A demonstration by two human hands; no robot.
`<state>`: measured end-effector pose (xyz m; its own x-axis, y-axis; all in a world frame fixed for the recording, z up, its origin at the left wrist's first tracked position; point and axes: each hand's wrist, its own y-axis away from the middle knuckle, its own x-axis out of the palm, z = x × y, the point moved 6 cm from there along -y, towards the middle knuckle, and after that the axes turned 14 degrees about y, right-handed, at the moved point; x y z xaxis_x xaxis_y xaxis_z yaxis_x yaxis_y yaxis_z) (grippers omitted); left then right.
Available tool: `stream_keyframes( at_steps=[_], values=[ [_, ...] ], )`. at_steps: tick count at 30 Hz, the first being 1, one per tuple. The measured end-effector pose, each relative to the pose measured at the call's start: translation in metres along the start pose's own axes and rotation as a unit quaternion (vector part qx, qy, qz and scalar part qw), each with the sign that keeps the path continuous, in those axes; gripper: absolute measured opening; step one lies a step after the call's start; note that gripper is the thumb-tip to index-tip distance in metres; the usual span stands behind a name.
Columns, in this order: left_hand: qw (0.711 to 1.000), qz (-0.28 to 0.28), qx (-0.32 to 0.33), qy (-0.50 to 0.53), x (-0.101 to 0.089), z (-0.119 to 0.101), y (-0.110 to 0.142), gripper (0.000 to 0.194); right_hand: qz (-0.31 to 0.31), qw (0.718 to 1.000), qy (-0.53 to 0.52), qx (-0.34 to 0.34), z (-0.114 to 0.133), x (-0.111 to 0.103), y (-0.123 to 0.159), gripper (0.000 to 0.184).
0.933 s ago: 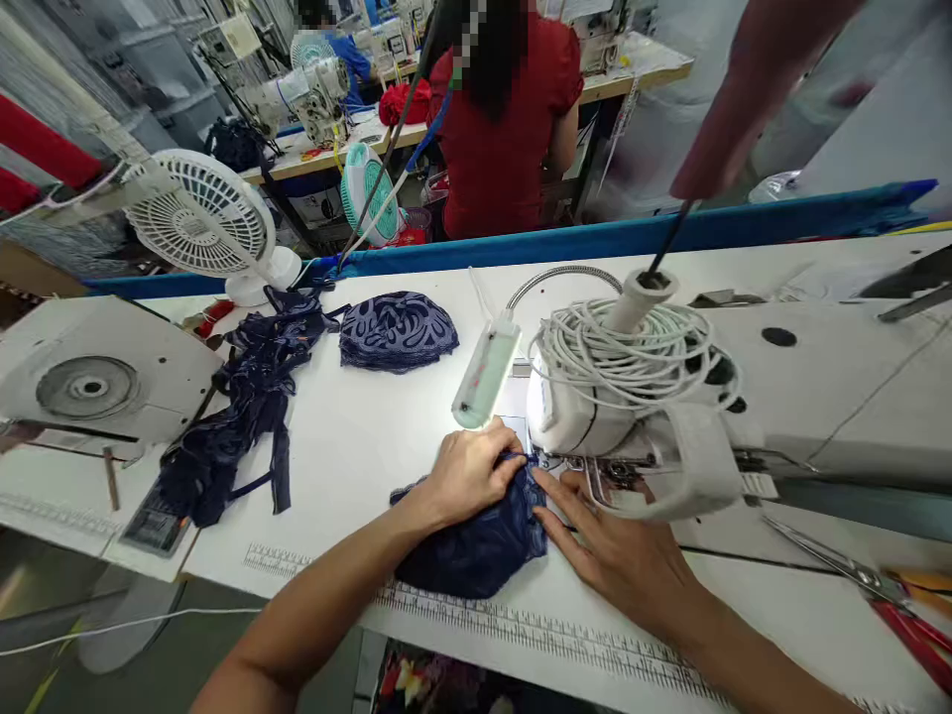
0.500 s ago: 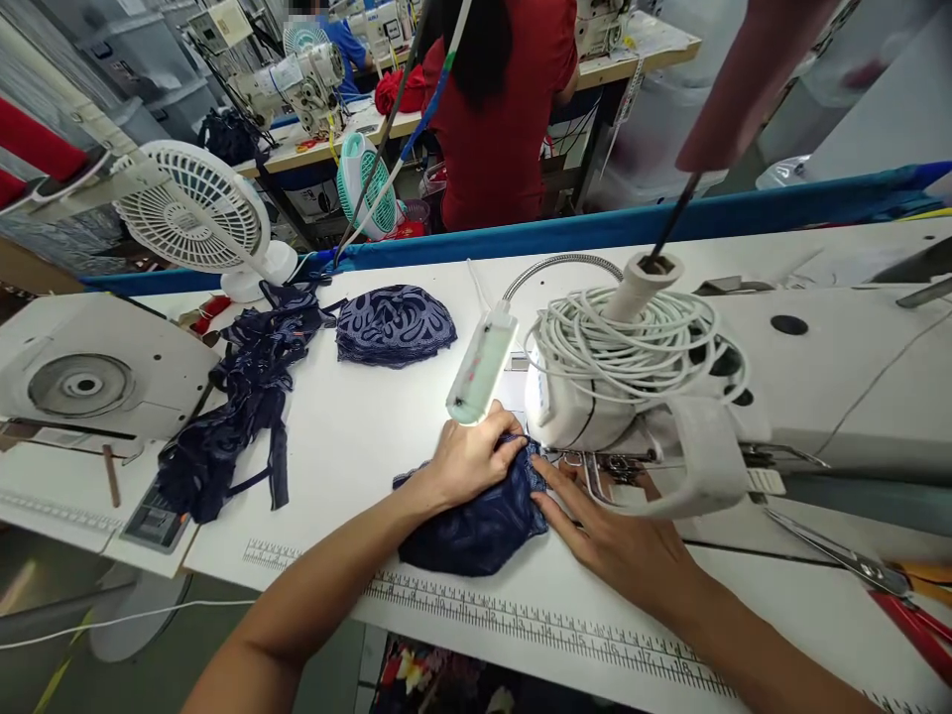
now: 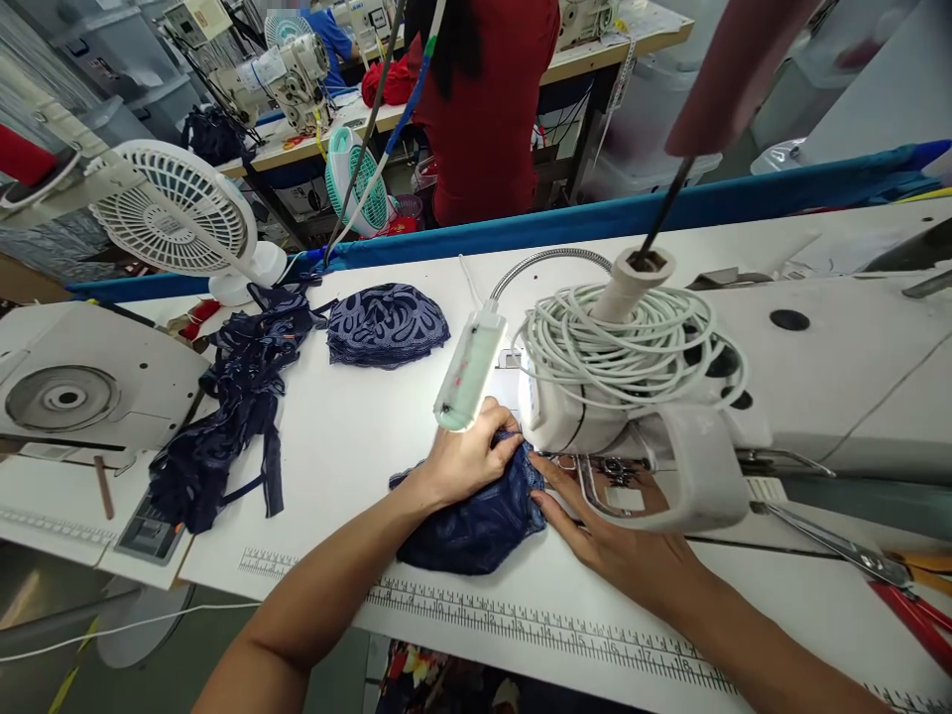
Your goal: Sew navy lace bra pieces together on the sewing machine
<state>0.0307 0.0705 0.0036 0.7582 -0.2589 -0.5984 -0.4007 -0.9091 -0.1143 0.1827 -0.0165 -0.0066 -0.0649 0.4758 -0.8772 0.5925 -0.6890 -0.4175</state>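
Note:
A navy bra cup [image 3: 476, 531] lies on the white table under the sewing machine's head [image 3: 572, 421]. My left hand [image 3: 472, 451] pinches its upper edge between thumb and fingers, close to the needle area. On the cup's right edge rest the outstretched fingertips of my right hand [image 3: 595, 526], which is open and pressing lightly on the cloth. The machine's white guard partly covers that hand. The needle itself is hidden behind the machine head. A lit lamp [image 3: 470, 369] on a bendy metal neck hangs just above my left hand.
Patterned navy cups [image 3: 387, 325] lie behind my hands, beside a heap of navy straps and cloth [image 3: 245, 397]. A white fan [image 3: 178, 208] stands at the back left. Scissors [image 3: 848, 545] lie at the right. A printed ruler [image 3: 535, 630] runs along the front edge. A person in red [image 3: 483, 109] sits beyond.
The bra cup has shifted slightly away from the table's front edge, its near edge rising towards the machine. Both hands keep nearly the same hold. The view has tilted a little.

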Motion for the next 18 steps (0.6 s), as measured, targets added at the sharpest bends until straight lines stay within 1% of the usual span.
stream_keyframes(
  at_steps=[2,3,4,7,10,12,16,18],
  values=[
    [1.000,-0.001,-0.001,0.005,0.000,-0.001,0.000,0.012,-0.019,0.993,0.093,-0.067,0.009,-0.003,-0.002,0.050],
    [1.000,0.000,-0.003,0.008,0.000,-0.001,0.000,0.011,-0.027,0.988,0.122,-0.086,0.011,-0.005,-0.003,0.049],
    [1.000,0.002,-0.005,0.009,0.000,-0.001,0.000,0.011,-0.030,0.987,0.129,-0.088,0.011,-0.006,-0.006,0.046],
    [1.000,0.006,-0.009,0.012,0.000,-0.001,0.000,0.009,-0.037,0.991,0.112,-0.063,0.008,-0.012,-0.012,0.037],
    [1.000,0.005,-0.008,0.014,-0.001,-0.001,-0.001,0.008,-0.029,0.995,0.093,-0.032,0.005,-0.013,-0.016,0.028],
    [1.000,0.003,-0.009,0.012,-0.001,-0.001,-0.001,0.007,-0.020,0.997,0.076,-0.009,0.002,-0.011,-0.017,0.028],
    [1.000,0.001,-0.009,0.006,-0.001,0.000,-0.002,0.007,0.020,0.999,0.021,0.022,-0.002,-0.006,-0.017,0.034],
    [1.000,0.005,-0.008,0.005,-0.001,0.000,-0.002,0.006,0.023,0.999,-0.002,0.040,-0.004,-0.005,-0.017,0.034]
  ],
)
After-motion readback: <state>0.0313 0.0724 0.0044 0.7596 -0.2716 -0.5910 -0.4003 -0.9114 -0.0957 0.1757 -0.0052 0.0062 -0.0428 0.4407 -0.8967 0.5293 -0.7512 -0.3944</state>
